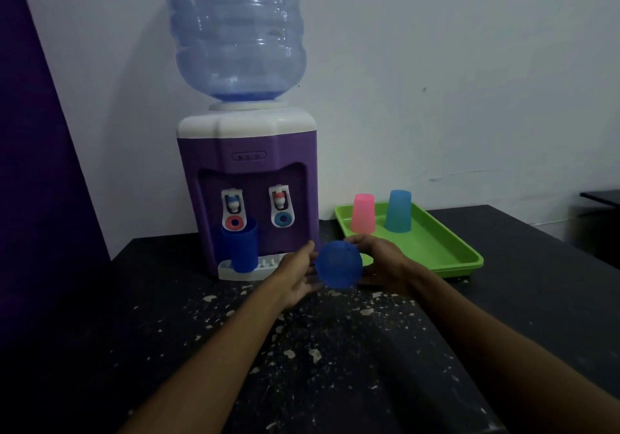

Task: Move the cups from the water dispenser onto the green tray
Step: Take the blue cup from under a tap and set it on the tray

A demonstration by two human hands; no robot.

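Note:
A blue cup (339, 263) is held tipped on its side between both hands, its round base facing me, in front of the purple water dispenser (248, 178). My left hand (297, 274) touches its left side and my right hand (379, 259) wraps its right side. A darker blue cup (242, 246) stands on the dispenser's drip tray under the left tap. On the green tray (432, 249) at the right, a pink cup (363, 214) and a light blue cup (398, 211) stand upside down near its far end.
A large clear water bottle (236, 34) sits upside down on the dispenser. The dark table (302, 349) is speckled with pale flecks. A purple panel (37, 165) runs along the left. White wall behind. A dark furniture edge (600, 197) shows at the far right.

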